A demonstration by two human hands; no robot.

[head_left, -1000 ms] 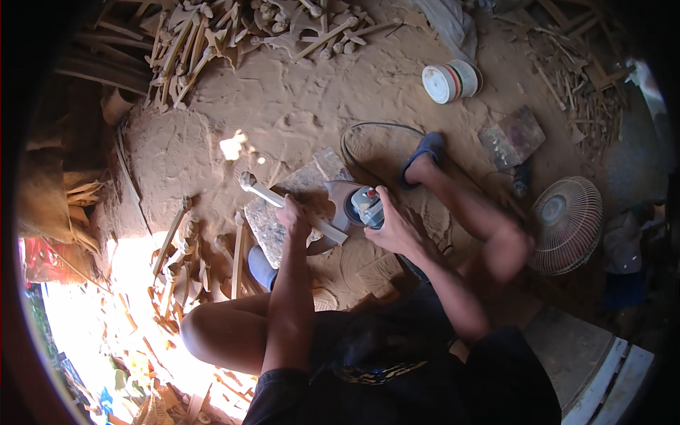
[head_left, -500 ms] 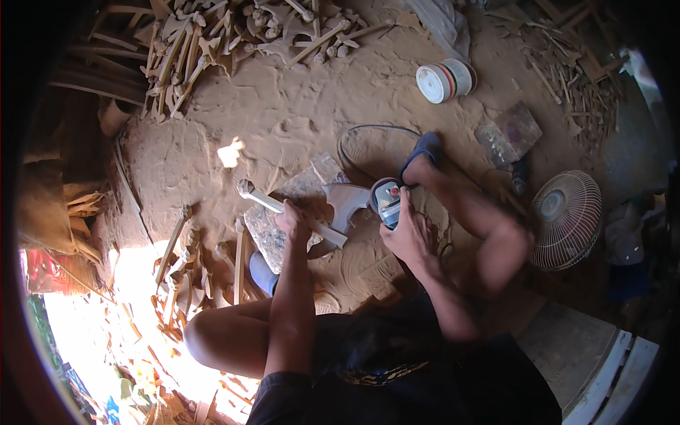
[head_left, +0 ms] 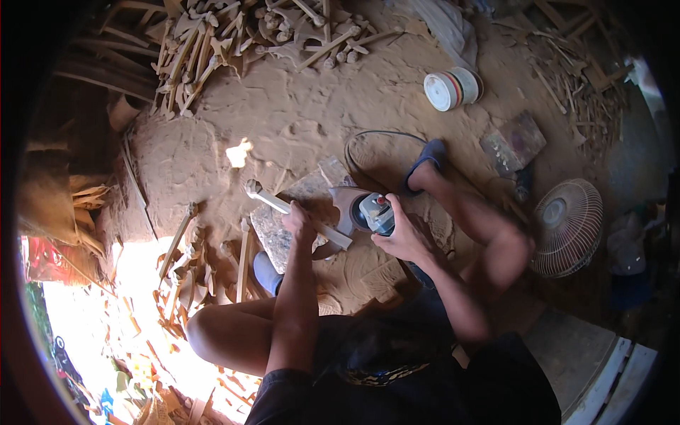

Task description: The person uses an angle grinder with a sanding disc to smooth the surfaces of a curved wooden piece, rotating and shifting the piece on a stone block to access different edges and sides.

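My left hand (head_left: 300, 218) is wrapped round the shaft of a pale carved wooden furniture leg (head_left: 271, 200), which has a knob at its far left end. A flat, curved wooden bracket (head_left: 344, 203) flares out on the leg's right side. In my right hand (head_left: 409, 239) is a handheld angle grinder (head_left: 380, 214) with a round disc, its dark edge over the bracket's right part. Whether the disc touches the wood cannot be made out. Beneath the leg lies a worn, dusty slab (head_left: 306, 185) on the ground.
Several carved wooden legs lie heaped at the far left (head_left: 205, 42), with more beside my left knee (head_left: 191, 255). A white bucket (head_left: 443, 92) lies tipped on the sandy ground. At right stands a fan (head_left: 567, 227). A dark cable (head_left: 368, 133) loops near my right foot.
My right hand has brought the grinder left and slightly nearer, so its disc now overlaps the bracket more. My left hand still grips the leg. The whole view has shifted a little.
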